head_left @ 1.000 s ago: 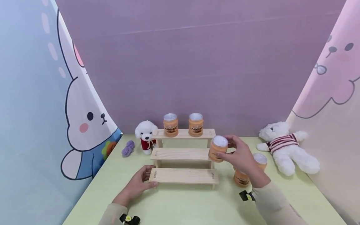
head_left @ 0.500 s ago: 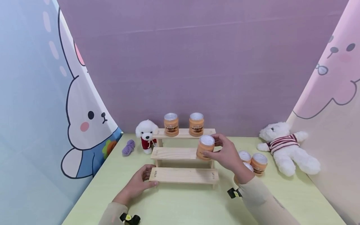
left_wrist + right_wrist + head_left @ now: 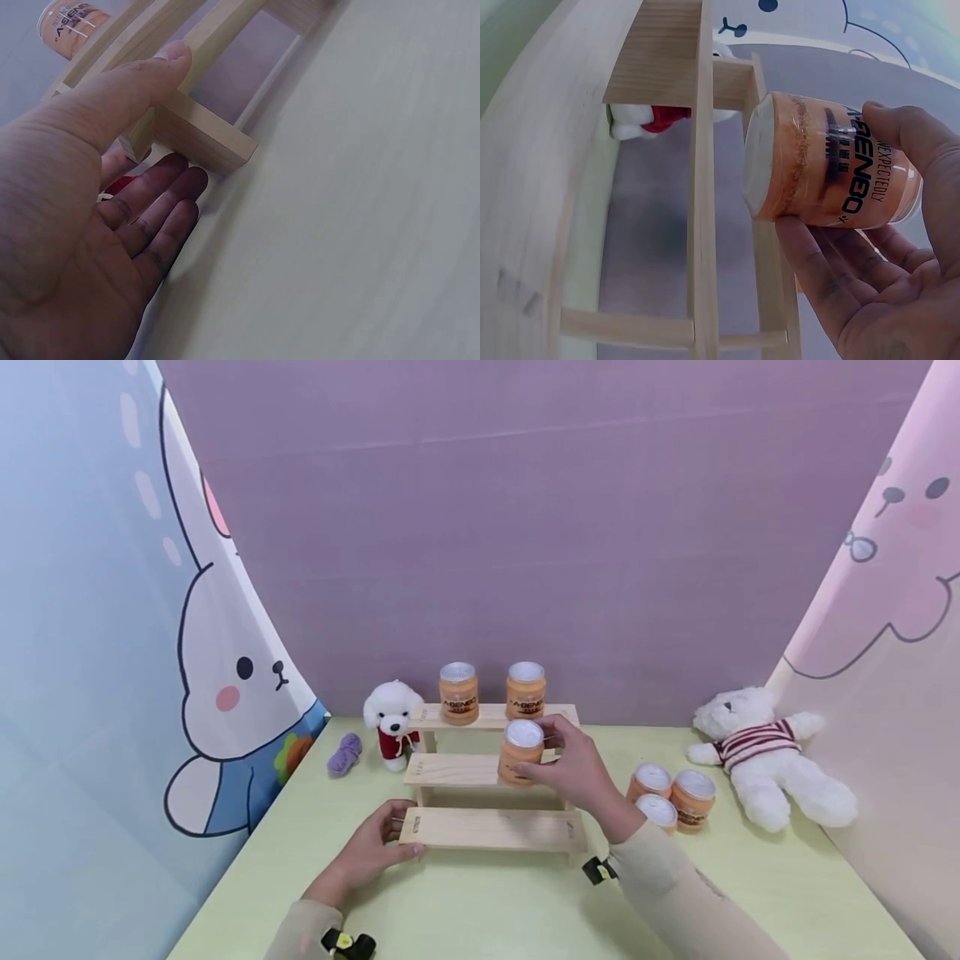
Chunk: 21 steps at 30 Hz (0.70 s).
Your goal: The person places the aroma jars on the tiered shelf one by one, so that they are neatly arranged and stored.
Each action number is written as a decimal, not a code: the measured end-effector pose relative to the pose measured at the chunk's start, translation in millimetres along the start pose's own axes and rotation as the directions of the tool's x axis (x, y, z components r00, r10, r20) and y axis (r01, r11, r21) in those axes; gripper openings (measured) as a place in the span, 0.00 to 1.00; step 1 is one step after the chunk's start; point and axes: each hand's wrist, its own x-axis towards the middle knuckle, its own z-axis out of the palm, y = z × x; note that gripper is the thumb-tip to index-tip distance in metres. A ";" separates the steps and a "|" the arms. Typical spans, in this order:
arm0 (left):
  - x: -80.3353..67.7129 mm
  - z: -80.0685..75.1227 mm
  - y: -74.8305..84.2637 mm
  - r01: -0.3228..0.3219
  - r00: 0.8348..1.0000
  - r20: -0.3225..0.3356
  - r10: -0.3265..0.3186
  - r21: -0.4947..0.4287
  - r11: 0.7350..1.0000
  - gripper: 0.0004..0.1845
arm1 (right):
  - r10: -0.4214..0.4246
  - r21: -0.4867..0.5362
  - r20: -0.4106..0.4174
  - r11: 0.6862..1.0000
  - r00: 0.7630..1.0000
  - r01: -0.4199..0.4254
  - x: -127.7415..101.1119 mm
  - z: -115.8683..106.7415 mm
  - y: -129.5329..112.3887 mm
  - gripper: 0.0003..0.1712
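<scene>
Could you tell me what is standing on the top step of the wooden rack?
Two orange jars stand upright, side by side, on the top step. The right hand and its jar cover the step's right part.

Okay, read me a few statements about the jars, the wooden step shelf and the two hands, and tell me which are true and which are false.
1. The right hand grips an orange jar at the shelf's middle step. True.
2. Three jars stand on the top step. False: two stand there.
3. The left hand rests against the left end of the bottom step. True.
4. The striped-shirt bear sits on the shelf. False: it lies on the table, to the right.
5. Three jars stand on the table right of the shelf. True.
</scene>
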 end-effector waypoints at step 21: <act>-0.6 0.6 1.6 0.016 1.000 -0.006 -0.016 0.003 1.000 0.40 | -0.029 -0.051 -0.021 0.998 0.999 0.028 17.6 46.4 -8.1 0.40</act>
